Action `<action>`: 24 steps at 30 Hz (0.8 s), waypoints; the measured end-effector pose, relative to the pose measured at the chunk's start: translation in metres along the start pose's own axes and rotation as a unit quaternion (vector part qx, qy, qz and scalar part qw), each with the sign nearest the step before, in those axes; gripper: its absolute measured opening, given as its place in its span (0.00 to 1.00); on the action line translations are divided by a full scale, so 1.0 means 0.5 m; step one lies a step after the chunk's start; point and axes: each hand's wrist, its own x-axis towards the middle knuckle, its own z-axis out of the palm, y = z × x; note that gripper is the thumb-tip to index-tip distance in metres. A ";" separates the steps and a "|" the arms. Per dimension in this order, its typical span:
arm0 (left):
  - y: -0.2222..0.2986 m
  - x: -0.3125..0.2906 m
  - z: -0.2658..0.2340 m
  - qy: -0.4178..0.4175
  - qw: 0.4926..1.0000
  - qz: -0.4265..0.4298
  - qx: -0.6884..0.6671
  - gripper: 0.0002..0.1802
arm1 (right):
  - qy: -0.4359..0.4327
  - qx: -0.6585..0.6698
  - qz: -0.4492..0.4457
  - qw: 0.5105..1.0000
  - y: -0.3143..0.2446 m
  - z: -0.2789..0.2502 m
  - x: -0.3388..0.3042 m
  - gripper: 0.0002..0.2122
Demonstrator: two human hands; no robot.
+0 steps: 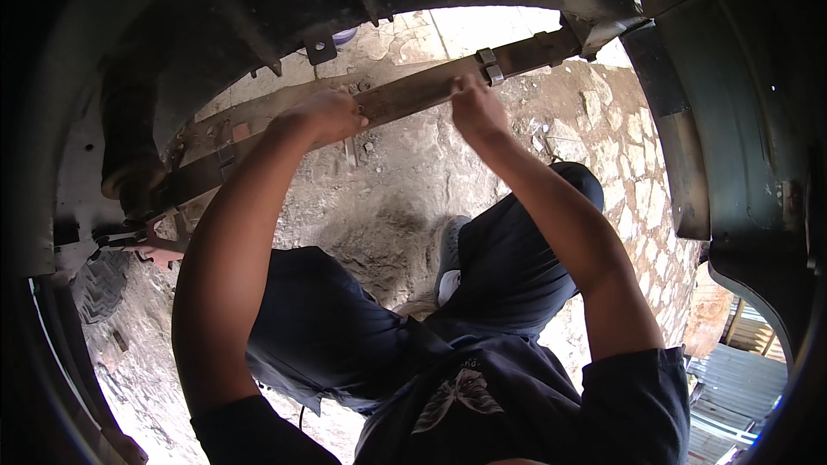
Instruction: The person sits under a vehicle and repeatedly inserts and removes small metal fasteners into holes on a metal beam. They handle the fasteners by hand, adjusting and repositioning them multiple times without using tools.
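Note:
A long, rusty leaf spring (413, 96) runs slantwise under the vehicle body, from the lower left to the upper right. My left hand (332, 115) is closed at the middle of the spring, its fingers curled against the metal. To the right, my right hand (478, 108) makes a fist against the lower edge of the spring. Just above that fist a metal clip (490, 67) wraps the leaves. Whatever the right fingers hold, if anything, is hidden. Another clip (226, 158) sits farther left on the spring.
Dark body panels (741, 120) arch overhead and down both sides. A shock absorber (131, 138) hangs at the left. Below it, what looks like another person's hand (162, 250) reaches in near a tyre (99, 284). Rough ground (388, 224) lies below, with stone paving (633, 181) at the right.

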 end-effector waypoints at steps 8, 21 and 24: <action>-0.020 -0.003 0.024 0.094 0.992 0.001 -0.082 0.20 | 0.076 -0.046 -0.285 0.954 0.019 -0.016 0.029 0.11; 0.103 0.014 0.004 0.331 0.876 0.157 -0.315 0.14 | -0.125 0.619 0.007 0.775 0.000 -0.059 -0.008 0.16; 0.120 0.026 -0.008 0.383 0.850 0.160 -0.324 0.13 | -0.160 0.638 0.019 0.753 -0.027 -0.068 -0.032 0.18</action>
